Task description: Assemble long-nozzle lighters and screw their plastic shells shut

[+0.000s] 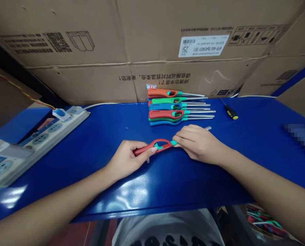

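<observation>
A red long-nosed gas lighter (163, 145) with a teal trigger and collar is held just above the blue tabletop. My left hand (132, 157) is closed round its red handle, the thumb lying by the trigger. Around the metal barrel my right hand (200, 143) is closed; only the barrel's tip shows past the fingers. Beyond the hands lies a stack of similar lighters (165, 114) in red, green, blue and orange, their metal barrels pointing right.
A white power strip (46, 138) with plugs runs along the left. To the right lies a black and yellow screwdriver (230, 112). A large cardboard box (147, 41) stands at the back. Below the table at right, a container holds more lighters (266, 220).
</observation>
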Available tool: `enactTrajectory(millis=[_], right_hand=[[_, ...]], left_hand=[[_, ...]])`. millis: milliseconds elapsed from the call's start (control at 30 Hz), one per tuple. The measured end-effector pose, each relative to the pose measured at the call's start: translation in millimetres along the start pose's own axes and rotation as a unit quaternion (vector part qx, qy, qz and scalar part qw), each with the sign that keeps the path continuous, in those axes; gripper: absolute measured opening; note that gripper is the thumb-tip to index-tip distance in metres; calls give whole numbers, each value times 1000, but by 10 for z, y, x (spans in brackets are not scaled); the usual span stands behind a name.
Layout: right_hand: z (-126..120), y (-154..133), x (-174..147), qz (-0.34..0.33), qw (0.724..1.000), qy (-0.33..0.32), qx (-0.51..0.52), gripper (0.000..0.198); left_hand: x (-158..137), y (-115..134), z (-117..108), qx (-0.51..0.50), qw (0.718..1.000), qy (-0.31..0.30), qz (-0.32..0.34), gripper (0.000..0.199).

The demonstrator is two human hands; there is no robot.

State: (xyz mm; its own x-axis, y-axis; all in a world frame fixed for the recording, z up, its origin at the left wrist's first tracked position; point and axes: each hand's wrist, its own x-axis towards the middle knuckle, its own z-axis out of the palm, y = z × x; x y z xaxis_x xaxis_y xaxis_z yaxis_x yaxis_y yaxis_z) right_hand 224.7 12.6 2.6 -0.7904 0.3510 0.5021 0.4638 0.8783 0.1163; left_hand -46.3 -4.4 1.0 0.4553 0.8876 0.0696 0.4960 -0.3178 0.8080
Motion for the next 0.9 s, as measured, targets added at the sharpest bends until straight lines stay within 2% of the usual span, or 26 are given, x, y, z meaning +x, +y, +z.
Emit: enactTrajectory(millis=[167, 333, 467, 533, 633, 700, 900], right_hand=[[0, -39, 2, 0, 1000, -17, 4, 21], [-10, -83, 21, 18, 999, -29, 17, 23], [-12, -75, 29, 28, 999, -25, 21, 22], [-29, -56, 30, 55, 997, -40, 40, 21], [-78, -22, 31, 137, 983, -92, 80, 19], [-111, 2, 28, 180, 973, -113, 90, 17], [-143, 107, -9, 220, 965, -119, 75, 4]], left_hand=[[-58, -8, 19, 75, 993, 42, 84, 42], [-104, 4, 17, 154, 967, 71, 193, 33], [-88, 10, 3, 191, 949, 86, 237, 28], [-59, 5, -8, 199, 947, 84, 238, 25], [-6, -19, -33, 192, 955, 63, 216, 20], [24, -45, -55, 180, 962, 50, 198, 25], [78, -123, -118, 181, 967, 53, 174, 33]])
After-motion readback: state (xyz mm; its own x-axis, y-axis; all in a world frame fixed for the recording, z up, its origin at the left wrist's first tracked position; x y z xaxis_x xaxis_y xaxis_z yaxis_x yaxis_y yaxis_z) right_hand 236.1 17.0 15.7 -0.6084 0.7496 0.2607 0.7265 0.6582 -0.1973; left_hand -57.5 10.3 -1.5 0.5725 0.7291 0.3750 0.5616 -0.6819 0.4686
